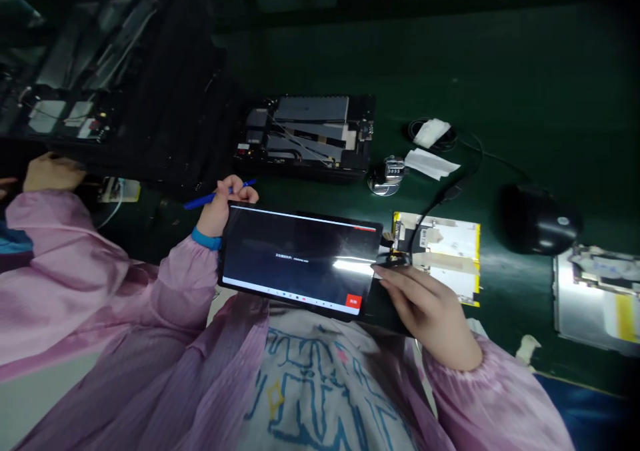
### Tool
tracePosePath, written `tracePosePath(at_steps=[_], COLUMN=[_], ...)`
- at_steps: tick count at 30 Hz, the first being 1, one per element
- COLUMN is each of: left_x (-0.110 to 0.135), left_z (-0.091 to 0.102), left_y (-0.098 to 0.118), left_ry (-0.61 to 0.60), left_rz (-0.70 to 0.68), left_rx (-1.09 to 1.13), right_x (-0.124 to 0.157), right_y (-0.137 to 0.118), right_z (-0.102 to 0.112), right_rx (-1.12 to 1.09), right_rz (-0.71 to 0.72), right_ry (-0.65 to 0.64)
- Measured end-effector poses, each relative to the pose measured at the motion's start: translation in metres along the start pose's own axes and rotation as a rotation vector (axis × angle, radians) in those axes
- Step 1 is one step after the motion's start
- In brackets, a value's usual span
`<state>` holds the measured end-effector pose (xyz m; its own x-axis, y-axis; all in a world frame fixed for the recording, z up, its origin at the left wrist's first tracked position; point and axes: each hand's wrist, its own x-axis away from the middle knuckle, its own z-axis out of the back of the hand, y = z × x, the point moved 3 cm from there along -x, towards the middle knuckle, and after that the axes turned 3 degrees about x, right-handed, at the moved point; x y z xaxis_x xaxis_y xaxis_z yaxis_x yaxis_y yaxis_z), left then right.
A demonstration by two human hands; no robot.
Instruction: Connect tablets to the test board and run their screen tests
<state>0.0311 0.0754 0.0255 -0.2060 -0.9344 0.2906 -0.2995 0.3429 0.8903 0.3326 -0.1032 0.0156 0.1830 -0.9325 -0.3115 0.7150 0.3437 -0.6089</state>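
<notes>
A black tablet (300, 261) with a lit dark screen and a red button is tilted up close to my chest. My left hand (223, 207) grips its upper left corner and also holds a blue pen (210, 197) between the fingers. My right hand (430, 307) holds the tablet's right edge, fingers wrapped round it, near a black cable (440, 201) plugged in at that side.
On the green mat lie an opened tablet chassis (307, 134), a metal hand counter (387, 174), white wipes (430, 161), a yellow-edged battery board (450, 251), a black mouse (540, 221) and a silver back cover (595, 297). Another person's hand (50, 171) rests at far left.
</notes>
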Motion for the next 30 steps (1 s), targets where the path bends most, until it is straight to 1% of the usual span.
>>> tracePosePath(at_steps=[4,10,13,16,17,19,21,23,30], left_x=[0.0,0.001,0.001,0.0,-0.001,-0.003,-0.004,-0.005,-0.007], left_z=[-0.001,-0.001,-0.001,-0.001,0.0,0.0,0.0,0.0,0.001], left_y=[0.001,0.001,0.001,0.001,0.001,0.002,0.003,0.004,0.004], left_ry=[-0.016,-0.044,-0.027,-0.001,-0.007,-0.063,-0.136,-0.177,-0.191], left_rz=[-0.015,-0.024,-0.008,0.016,0.01,-0.026,-0.065,-0.082,-0.093], left_rx=[0.003,-0.014,-0.009,-0.001,-0.009,-0.047,-0.091,-0.119,-0.155], right_x=[-0.004,-0.008,-0.006,-0.003,-0.002,0.0,0.0,0.0,-0.006], right_y=[-0.004,-0.002,0.001,0.003,0.003,0.004,0.006,0.007,0.007], right_z=[-0.003,-0.006,-0.006,-0.005,-0.005,-0.004,-0.005,-0.005,-0.001], right_rx=[0.096,0.195,0.253,0.296,0.309,0.331,0.332,0.312,0.305], right_rz=[0.009,0.032,0.087,0.18,0.202,0.22,0.214,0.207,0.243], right_ry=[0.029,-0.062,-0.081,-0.07,-0.069,-0.078,-0.092,-0.095,-0.094])
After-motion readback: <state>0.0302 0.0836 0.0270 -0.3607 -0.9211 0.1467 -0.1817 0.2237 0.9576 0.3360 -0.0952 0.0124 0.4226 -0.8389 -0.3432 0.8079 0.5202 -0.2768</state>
